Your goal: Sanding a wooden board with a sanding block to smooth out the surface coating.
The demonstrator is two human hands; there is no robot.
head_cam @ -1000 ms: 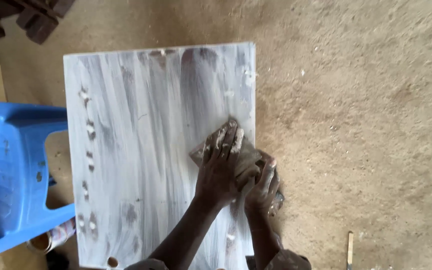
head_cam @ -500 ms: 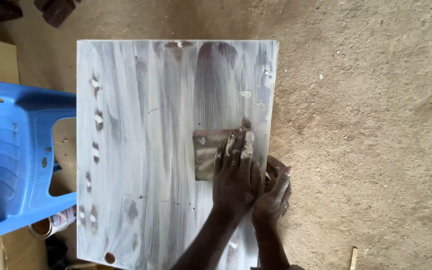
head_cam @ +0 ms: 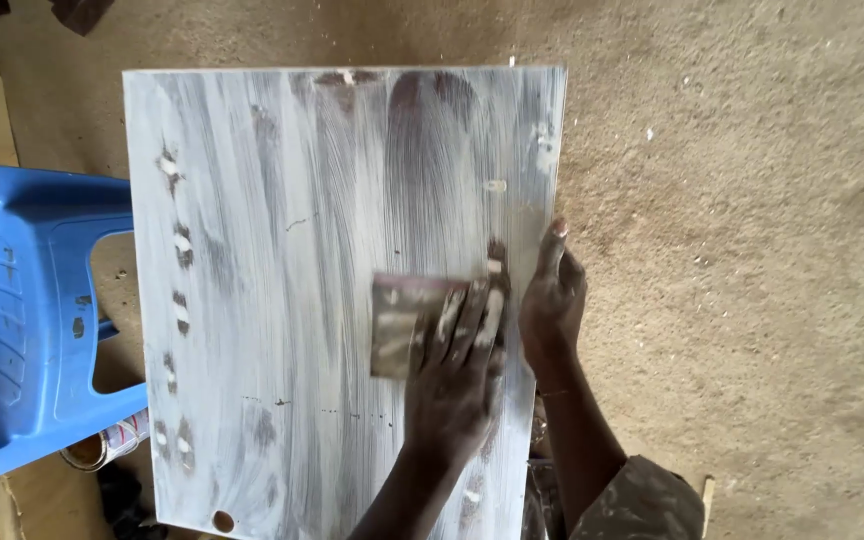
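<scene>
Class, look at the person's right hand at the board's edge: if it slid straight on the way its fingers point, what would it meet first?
Probably nothing: the right hand points along the white-smeared board's right edge toward its far corner.
</scene>
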